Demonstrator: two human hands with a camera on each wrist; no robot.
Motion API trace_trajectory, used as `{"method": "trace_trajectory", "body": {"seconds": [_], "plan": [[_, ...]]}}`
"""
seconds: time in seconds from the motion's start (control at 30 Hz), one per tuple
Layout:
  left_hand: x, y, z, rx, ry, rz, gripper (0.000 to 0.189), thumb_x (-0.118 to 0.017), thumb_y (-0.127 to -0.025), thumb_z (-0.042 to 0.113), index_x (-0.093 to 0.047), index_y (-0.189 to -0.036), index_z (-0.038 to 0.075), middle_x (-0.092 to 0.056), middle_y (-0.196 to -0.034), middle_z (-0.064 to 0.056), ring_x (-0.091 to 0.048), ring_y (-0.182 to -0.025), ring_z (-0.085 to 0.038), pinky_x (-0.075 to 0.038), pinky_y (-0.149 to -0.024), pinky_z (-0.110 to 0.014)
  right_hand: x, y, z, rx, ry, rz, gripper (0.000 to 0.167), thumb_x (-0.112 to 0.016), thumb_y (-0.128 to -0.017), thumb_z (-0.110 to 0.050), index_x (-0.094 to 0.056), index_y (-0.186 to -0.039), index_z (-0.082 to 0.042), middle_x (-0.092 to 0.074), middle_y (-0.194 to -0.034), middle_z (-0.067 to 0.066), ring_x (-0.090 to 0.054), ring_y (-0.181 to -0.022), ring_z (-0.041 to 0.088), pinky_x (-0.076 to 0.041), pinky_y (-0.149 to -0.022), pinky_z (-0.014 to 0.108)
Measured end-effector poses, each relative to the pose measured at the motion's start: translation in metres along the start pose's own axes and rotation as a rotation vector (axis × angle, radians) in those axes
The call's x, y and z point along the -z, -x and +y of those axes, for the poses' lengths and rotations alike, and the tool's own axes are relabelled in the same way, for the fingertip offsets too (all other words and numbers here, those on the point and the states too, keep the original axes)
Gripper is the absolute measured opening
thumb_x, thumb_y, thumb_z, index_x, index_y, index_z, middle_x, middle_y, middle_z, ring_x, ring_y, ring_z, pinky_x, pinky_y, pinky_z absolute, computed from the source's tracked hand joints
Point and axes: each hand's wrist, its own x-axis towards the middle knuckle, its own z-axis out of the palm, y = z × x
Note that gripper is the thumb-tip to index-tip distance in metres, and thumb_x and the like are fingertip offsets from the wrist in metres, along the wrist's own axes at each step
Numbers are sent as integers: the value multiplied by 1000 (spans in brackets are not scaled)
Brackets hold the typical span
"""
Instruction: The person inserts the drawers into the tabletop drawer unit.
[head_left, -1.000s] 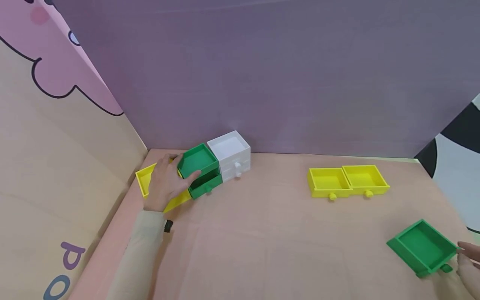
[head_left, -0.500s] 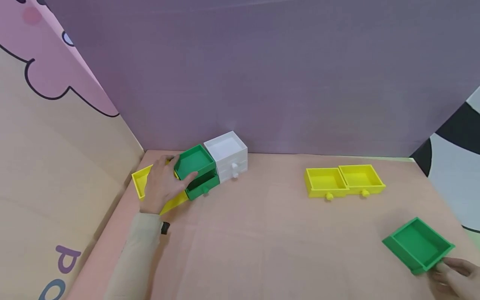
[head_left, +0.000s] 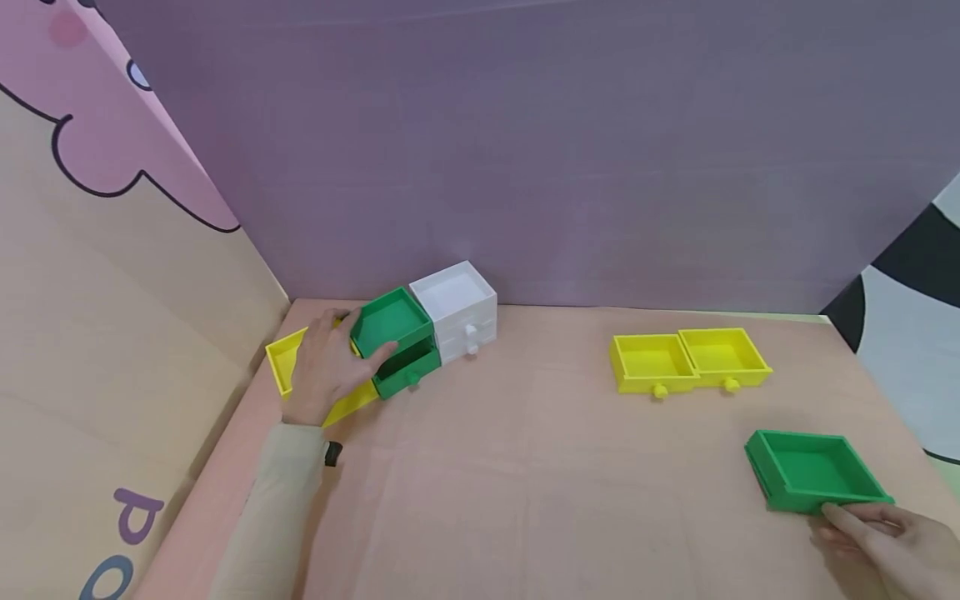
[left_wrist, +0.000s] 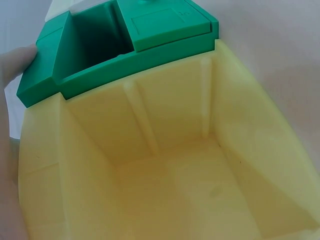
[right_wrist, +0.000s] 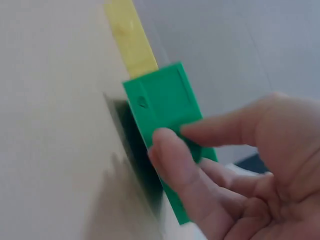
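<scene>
Several small cabinet units stand in a row at the left. One is green [head_left: 397, 325], with an open upper slot and a knobbed drawer [left_wrist: 170, 25] below it. Beside it is a yellow housing [left_wrist: 170, 185], hollow inside. My left hand [head_left: 322, 367] lies over the yellow and green units, gripping their top, its thumb at the green front. On the right, my right hand [head_left: 888, 542] pinches a loose green drawer [head_left: 821, 467] at its front between thumb and fingers. That drawer is just over the table, casting a shadow, its knob hidden by the fingers.
A white unit [head_left: 457, 312] with knobs adjoins the green one, against the grey back wall [head_left: 562, 150]. Two yellow drawers [head_left: 652, 358] sit side by side at the back right. Pink cloth [head_left: 540, 467] covers the table, and a patterned wall [head_left: 112, 333] borders it on the left.
My right hand has come further into view, taken hold of the green drawer's front and turned it so the front faces me, shifting it slightly left. My left hand stays put.
</scene>
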Motion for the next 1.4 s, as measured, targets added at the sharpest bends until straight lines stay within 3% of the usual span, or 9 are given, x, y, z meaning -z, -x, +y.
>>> {"method": "trace_trajectory", "body": {"seconds": [0.2, 0.37, 0.5, 0.77, 0.97, 1.13, 1.4], "plan": [[0, -1, 2, -16, 0, 14, 91, -65, -93, 68, -56, -153, 1, -56, -150, -18, -50, -139, -42, -41, -118, -62, -10, 17, -30, 12, -172, -29, 40, -64, -107, -22, -56, -129, 10, -77, -75, -11, -77, -68, 7, -62, -63, 24], [1, -1, 2, -12, -4, 10, 91, -65, -93, 69, -56, -153, 0, -56, -149, -19, -51, -137, -42, -42, -118, -62, -30, 44, -59, 124, -163, -86, 31, -66, -106, -23, -64, -122, 3, -79, -84, -15, -75, -75, -4, -62, -68, 18], [2, 0, 3, -8, -1, 4, 92, -64, -93, 69, -55, -153, 0, -55, -149, -20, -51, -137, -43, -42, -118, -62, -46, 55, -72, 214, -162, -149, 30, -68, -105, -24, -67, -122, 1, -79, -92, -17, -75, -81, -6, -63, -74, 18], [1, 1, 2, 0, 0, -7, 92, -65, -93, 68, -54, -154, 1, -56, -149, -21, -50, -137, -43, -42, -118, -63, -76, 64, -81, 305, -281, -164, 21, -72, -102, -16, -67, -115, 0, -81, -94, -13, -79, -85, 2, -65, -79, 26], [2, 0, 0, -10, -1, 5, 91, -65, -93, 68, -55, -154, 1, -55, -151, -19, -51, -138, -43, -41, -118, -62, -85, 66, -83, 369, -369, -143, 15, -74, -101, -13, -67, -110, -2, -80, -89, -16, -79, -84, 1, -64, -77, 23], [0, 0, -2, -21, -1, 22, 91, -66, -93, 68, -56, -152, 0, -56, -150, -19, -51, -137, -43, -42, -118, -62, -92, 70, -84, 415, -512, -163, 6, -75, -99, -7, -71, -104, -8, -81, -87, -11, -80, -82, 4, -64, -74, 23], [-1, 0, -1, -19, -1, 17, 91, -66, -93, 69, -56, -152, 1, -56, -149, -19, -51, -137, -42, -43, -117, -63, -112, 82, -90, 478, -507, -191, 15, -76, -100, -12, -69, -108, -1, -83, -91, -7, -81, -85, 8, -65, -76, 24]]}}
